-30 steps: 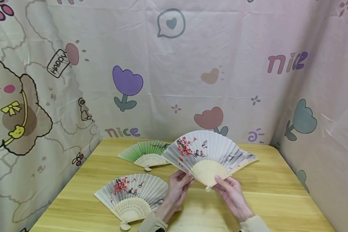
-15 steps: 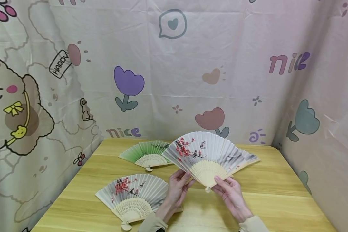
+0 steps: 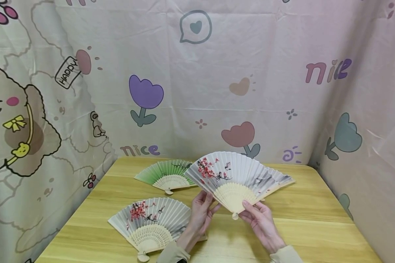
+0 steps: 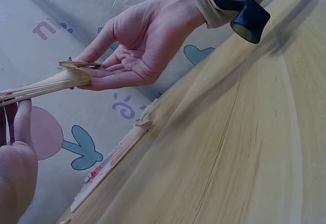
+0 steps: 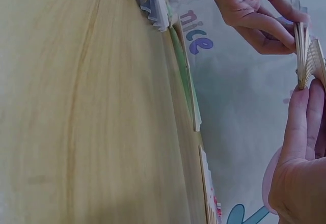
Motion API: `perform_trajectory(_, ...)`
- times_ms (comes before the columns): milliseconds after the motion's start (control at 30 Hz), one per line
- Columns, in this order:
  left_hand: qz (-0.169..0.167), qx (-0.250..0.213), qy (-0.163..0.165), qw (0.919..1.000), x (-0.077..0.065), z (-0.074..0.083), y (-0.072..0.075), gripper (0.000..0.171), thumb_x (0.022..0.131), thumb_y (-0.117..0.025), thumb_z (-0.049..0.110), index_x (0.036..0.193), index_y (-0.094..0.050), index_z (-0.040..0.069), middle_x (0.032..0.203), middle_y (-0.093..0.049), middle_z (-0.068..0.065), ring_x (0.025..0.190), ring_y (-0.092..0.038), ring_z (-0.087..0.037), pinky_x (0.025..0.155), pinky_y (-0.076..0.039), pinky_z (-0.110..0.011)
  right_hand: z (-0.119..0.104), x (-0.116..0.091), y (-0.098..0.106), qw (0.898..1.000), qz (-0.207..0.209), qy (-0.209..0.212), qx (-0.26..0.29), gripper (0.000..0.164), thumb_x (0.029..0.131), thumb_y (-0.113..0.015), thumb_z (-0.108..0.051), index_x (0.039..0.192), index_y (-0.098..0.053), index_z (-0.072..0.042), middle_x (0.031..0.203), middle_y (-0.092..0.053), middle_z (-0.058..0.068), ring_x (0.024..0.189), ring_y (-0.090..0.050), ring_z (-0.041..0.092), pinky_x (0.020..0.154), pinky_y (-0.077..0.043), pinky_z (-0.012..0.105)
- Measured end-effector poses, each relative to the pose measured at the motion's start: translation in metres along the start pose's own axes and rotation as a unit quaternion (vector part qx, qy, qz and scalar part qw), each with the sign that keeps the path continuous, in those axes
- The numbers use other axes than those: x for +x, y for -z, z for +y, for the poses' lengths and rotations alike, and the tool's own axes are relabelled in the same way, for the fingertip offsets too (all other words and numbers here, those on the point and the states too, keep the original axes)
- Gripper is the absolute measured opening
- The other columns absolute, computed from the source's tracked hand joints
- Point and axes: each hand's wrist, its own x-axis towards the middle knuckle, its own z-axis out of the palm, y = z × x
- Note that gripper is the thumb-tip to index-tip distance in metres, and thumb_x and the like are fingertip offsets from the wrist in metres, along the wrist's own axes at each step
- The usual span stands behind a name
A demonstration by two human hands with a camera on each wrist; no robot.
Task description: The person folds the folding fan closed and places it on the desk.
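An open folding fan (image 3: 228,175), white and grey with red blossoms and pale wooden ribs, is held up above the table. My left hand (image 3: 201,213) pinches its left outer rib between thumb and fingers. On the other side, my right hand (image 3: 261,223) grips the right outer rib near the pivot, thumb in front. In the left wrist view, the fan's ribs (image 4: 46,85) run between both hands. A similar blossom fan (image 3: 151,223) lies spread at front left, partly hidden by my left forearm. Behind it lies a green fan (image 3: 168,177).
In the left wrist view, another blossom fan (image 4: 107,170) lies on the table; the held fan mostly hides it in the head view. The wooden table (image 3: 316,233) meets a printed cloth backdrop (image 3: 197,73) at the back and sides.
The held fan has dropped slightly and shifted a little left at its top, with the right hand following slightly. Both hands keep their hold. The fans on the table stay put.
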Motion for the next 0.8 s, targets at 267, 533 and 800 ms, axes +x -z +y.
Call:
perform_trajectory(267, 0.018, 0.048, 0.004, 0.9987, 0.0004, 0.0006, 0.0013, 0.015, 0.104, -0.054, 0.015, 0.113, -0.065, 0.019, 0.109, -0.068, 0.007, 0.101, -0.068, -0.005, 0.097, -0.061, -0.030, 0.0004, -0.0006, 0.0011, 0.999, 0.026, -0.014, -0.015, 0.025, 0.102, -0.053, -0.004, 0.100, -0.073, -0.018, 0.091, -0.079, 0.001, 0.082, -0.076, 0.010, 0.085, -0.066, 0.025)
perform_trajectory(533, 0.029, 0.109, -0.011, 0.9936, -0.0002, -0.0001, 0.0012, 0.014, 0.103, -0.057, 0.015, 0.114, -0.065, 0.015, 0.104, -0.069, 0.006, 0.094, -0.068, -0.005, 0.090, -0.064, -0.029, -0.0025, -0.0030, 0.0026, 0.999, 0.002, -0.038, -0.031, 0.025, 0.103, -0.051, -0.004, 0.100, -0.072, -0.018, 0.094, -0.079, 0.001, 0.088, -0.076, 0.012, 0.090, -0.066, 0.030)
perform_trajectory(800, -0.003, 0.126, -0.022, 0.9918, -0.0016, -0.0004, 0.0004, 0.025, 0.101, -0.058, 0.008, 0.122, -0.064, 0.021, 0.112, -0.068, 0.005, 0.098, -0.070, -0.009, 0.089, -0.065, -0.034, -0.0020, -0.0051, 0.0057, 0.997, -0.013, -0.054, -0.054, 0.027, 0.103, -0.047, -0.004, 0.099, -0.070, -0.018, 0.095, -0.078, -0.001, 0.087, -0.076, 0.011, 0.089, -0.066, 0.031)
